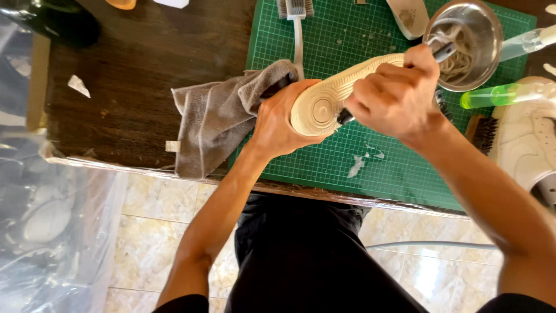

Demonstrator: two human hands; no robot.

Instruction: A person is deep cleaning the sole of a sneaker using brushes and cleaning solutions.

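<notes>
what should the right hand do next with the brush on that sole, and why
Probably draw the brush along the sole toward the toe. The right hand holds it at the heel end, the left hand props the shoe sole-up, and the rest of the tread lies toward the steel bowl.

shoe: cream sole up, tilted | brush: dark handle, across sole

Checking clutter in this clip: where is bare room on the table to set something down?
Bare dark wood lies left of the grey towel; bare green mat runs along the near edge below the hands. The far right is crowded: steel bowl, green bottle, brush, white shoe.
</notes>
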